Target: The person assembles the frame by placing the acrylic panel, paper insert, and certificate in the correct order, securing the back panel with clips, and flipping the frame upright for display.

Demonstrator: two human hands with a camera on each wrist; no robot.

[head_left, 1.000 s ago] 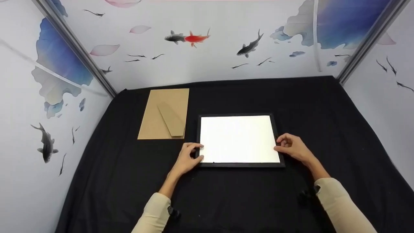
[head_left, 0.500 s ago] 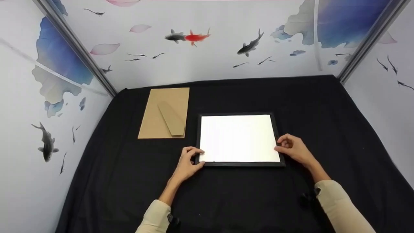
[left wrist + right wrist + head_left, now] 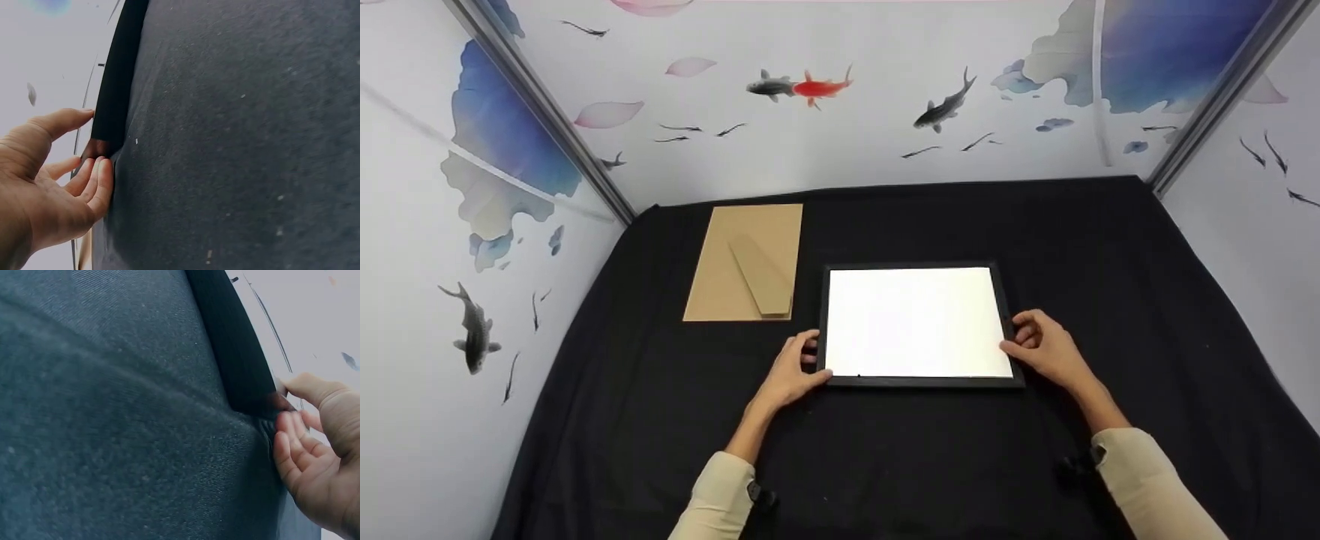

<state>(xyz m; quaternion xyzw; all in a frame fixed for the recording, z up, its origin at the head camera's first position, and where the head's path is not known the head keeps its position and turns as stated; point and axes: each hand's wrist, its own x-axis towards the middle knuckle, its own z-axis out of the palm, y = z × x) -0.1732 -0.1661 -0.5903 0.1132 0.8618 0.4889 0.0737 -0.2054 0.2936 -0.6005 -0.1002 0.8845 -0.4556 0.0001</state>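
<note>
A black picture frame (image 3: 922,382) lies flat on the black cloth, its opening filled by a bright white sheet (image 3: 919,322). At its front left corner my left hand (image 3: 791,371) grips it, thumb on the corner and fingers along the left side. My right hand (image 3: 1050,349) holds the right side, with the thumb on the rim by the sheet and curled fingers against the outer edge. Both wrist views show the frame's dark side wall, with the left hand (image 3: 56,191) and right hand (image 3: 318,455) at its ends.
A brown backing board (image 3: 705,285) with a tapered stand leg (image 3: 765,285) lies behind and left of the frame. The black cloth (image 3: 900,465) covers the table. Printed white panels (image 3: 855,150) on metal posts (image 3: 555,120) close the back and sides.
My left fingers have shifted off the white sheet to the frame's outer left side, and the thumb has slid to the front corner. The right hand stays at the right edge, nearly unmoved.
</note>
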